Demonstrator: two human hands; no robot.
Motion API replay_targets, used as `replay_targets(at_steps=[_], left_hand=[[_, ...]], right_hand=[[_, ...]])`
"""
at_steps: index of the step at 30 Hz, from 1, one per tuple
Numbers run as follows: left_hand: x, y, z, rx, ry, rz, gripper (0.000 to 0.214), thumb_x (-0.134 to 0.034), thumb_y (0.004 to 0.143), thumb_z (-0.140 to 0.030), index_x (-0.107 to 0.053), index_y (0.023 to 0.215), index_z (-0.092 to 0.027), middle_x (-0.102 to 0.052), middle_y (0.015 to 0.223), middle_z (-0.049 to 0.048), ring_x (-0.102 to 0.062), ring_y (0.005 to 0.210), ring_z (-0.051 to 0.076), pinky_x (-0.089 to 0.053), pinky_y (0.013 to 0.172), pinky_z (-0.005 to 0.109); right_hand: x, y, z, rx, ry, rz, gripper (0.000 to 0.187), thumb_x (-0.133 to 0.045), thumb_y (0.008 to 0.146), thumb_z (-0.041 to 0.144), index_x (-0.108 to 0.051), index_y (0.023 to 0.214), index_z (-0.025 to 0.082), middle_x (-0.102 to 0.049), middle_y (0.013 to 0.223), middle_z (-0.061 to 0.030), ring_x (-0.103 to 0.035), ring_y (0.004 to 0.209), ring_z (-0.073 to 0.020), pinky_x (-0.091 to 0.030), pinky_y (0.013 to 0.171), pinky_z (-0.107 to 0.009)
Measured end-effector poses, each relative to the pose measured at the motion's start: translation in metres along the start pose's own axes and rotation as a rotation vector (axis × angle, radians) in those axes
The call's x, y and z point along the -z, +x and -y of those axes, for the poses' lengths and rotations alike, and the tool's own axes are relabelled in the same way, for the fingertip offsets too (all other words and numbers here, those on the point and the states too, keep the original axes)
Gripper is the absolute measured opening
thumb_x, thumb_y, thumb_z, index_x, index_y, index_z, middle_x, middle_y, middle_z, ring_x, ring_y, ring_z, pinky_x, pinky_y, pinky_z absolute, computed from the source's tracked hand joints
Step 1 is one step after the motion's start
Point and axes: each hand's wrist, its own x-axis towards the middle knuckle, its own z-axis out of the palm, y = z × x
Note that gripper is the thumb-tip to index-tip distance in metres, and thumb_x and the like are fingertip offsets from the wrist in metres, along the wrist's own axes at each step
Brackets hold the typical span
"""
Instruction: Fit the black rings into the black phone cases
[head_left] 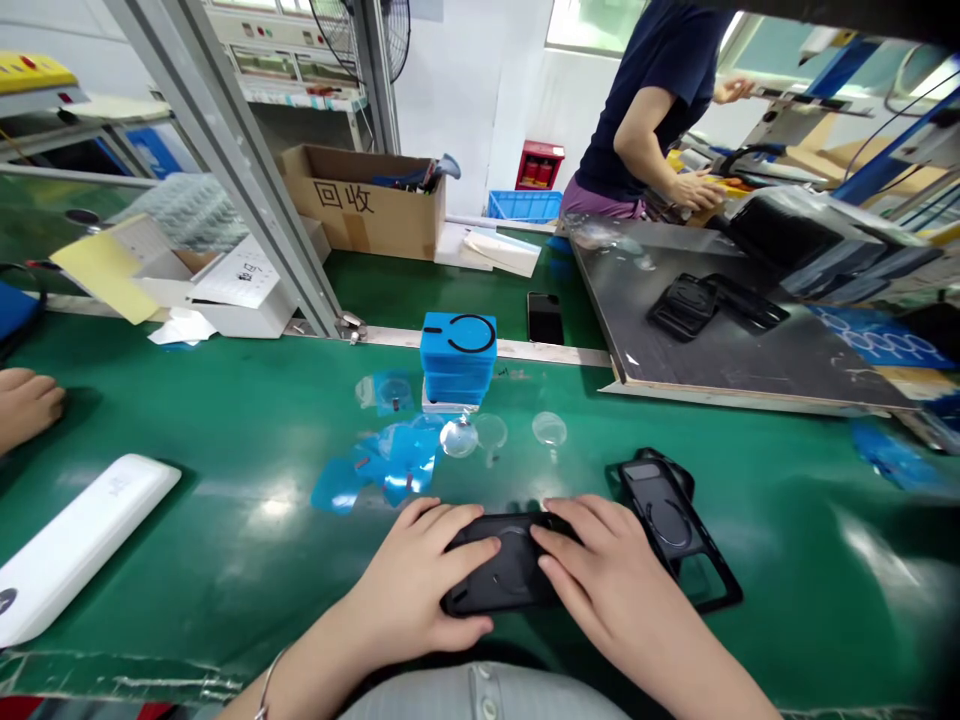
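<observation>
A black phone case point(504, 570) with a ring mark on its back lies sideways at the table's near edge. Round its left end is my left hand point(424, 575), thumb on the near side and fingers on the far side and top. My right hand point(592, 560) covers the right end, its fingertips resting on the back face. Just beyond my right hand lie more black phone cases point(667, 510), overlapping at a slant. Clear round films point(459, 437) and crumpled blue film pieces point(397, 460) are scattered ahead of my hands, before a stack of blue sheets point(459, 350) bearing a black ring.
A white oblong device point(82, 545) lies at left, near another person's hand point(26, 408). A metal post point(232, 160) rises behind it. Beyond are a cardboard box point(367, 205), a phone point(545, 318), and a dark board point(720, 340) with cases. A co-worker point(652, 110) stands at back right.
</observation>
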Motion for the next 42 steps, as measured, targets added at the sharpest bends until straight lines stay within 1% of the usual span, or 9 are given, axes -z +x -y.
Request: replay_targets(at_steps=[2,6,13,18,23,29,34,38,42], left_hand=[[-0.001,0.000,0.000,0.007,-0.005,-0.004,0.059,-0.078,0.068,-0.045,-0.063,0.123,-0.028,-0.060,0.133,0.0142,-0.060,0.114,0.035,-0.036,0.104,0.055],[-0.001,0.000,-0.001,0.006,0.009,-0.001,0.063,-0.079,0.067,-0.044,-0.062,0.125,-0.027,-0.060,0.132,0.0154,-0.061,0.113,0.035,-0.038,0.101,0.055],[0.001,0.004,-0.004,-0.010,0.081,0.053,0.075,-0.077,0.065,-0.041,-0.056,0.135,-0.026,-0.058,0.127,0.0164,-0.059,0.108,0.037,-0.039,0.097,0.059],[0.004,0.008,-0.007,0.017,0.022,0.054,0.071,-0.076,0.064,-0.036,-0.056,0.132,-0.028,-0.057,0.126,0.0124,-0.057,0.108,0.034,-0.039,0.097,0.056],[0.006,0.010,-0.007,0.032,-0.013,0.076,0.066,-0.076,0.063,-0.035,-0.060,0.126,-0.029,-0.056,0.127,0.0103,-0.056,0.106,0.033,-0.040,0.095,0.054],[0.014,0.015,-0.016,0.060,0.050,0.203,0.082,-0.074,0.066,-0.034,-0.047,0.143,-0.029,-0.055,0.127,0.0127,-0.055,0.108,0.034,-0.041,0.096,0.055],[0.014,0.017,-0.018,0.070,0.063,0.239,0.076,-0.073,0.068,-0.038,-0.051,0.139,-0.029,-0.056,0.128,0.0132,-0.056,0.108,0.035,-0.043,0.093,0.055],[0.013,0.017,-0.017,0.063,0.060,0.222,0.074,-0.074,0.065,-0.037,-0.054,0.136,-0.029,-0.056,0.128,0.0134,-0.057,0.108,0.035,-0.044,0.092,0.056],[0.011,0.016,-0.014,-0.004,0.054,0.167,0.072,-0.073,0.066,-0.034,-0.054,0.135,-0.026,-0.057,0.131,0.0138,-0.057,0.111,0.035,-0.042,0.097,0.059]], right_hand=[[-0.007,-0.007,-0.004,0.019,-0.012,-0.008,0.027,-0.053,0.096,0.025,-0.072,0.116,0.023,-0.065,0.129,-0.0126,-0.057,0.119,-0.0343,-0.051,0.093,-0.053],[-0.014,-0.016,-0.007,0.018,0.058,0.015,0.030,-0.053,0.097,0.025,-0.071,0.121,0.026,-0.061,0.138,-0.0103,-0.052,0.129,-0.0336,-0.053,0.097,-0.052],[-0.017,-0.018,-0.008,-0.019,0.174,0.043,0.032,-0.048,0.100,0.024,-0.071,0.122,0.025,-0.057,0.143,-0.0097,-0.046,0.137,-0.0326,-0.052,0.102,-0.052],[-0.023,-0.024,-0.013,0.005,0.187,0.057,0.033,-0.047,0.101,0.027,-0.068,0.127,0.028,-0.052,0.148,-0.0074,-0.040,0.142,-0.0326,-0.052,0.103,-0.053],[-0.033,-0.025,-0.015,0.020,0.169,-0.011,0.037,-0.045,0.101,0.024,-0.062,0.135,0.022,-0.055,0.145,-0.0100,-0.044,0.139,-0.0317,-0.053,0.102,-0.053],[-0.040,-0.023,-0.015,0.056,0.224,-0.099,0.033,-0.048,0.099,0.020,-0.067,0.126,0.022,-0.059,0.141,-0.0111,-0.044,0.139,-0.0309,-0.054,0.101,-0.053],[-0.044,-0.024,-0.017,0.073,0.267,-0.122,0.033,-0.048,0.097,0.017,-0.068,0.123,0.023,-0.060,0.139,-0.0114,-0.044,0.139,-0.0301,-0.054,0.100,-0.052],[-0.050,-0.026,-0.020,0.089,0.287,-0.129,0.034,-0.047,0.097,0.017,-0.064,0.126,0.025,-0.057,0.142,-0.0105,-0.039,0.142,-0.0280,-0.052,0.103,-0.051],[-0.053,-0.028,-0.025,0.157,0.246,-0.118,0.040,-0.055,0.097,0.027,-0.055,0.137,0.029,-0.049,0.149,-0.0097,-0.032,0.145,-0.0314,-0.040,0.109,-0.063]])
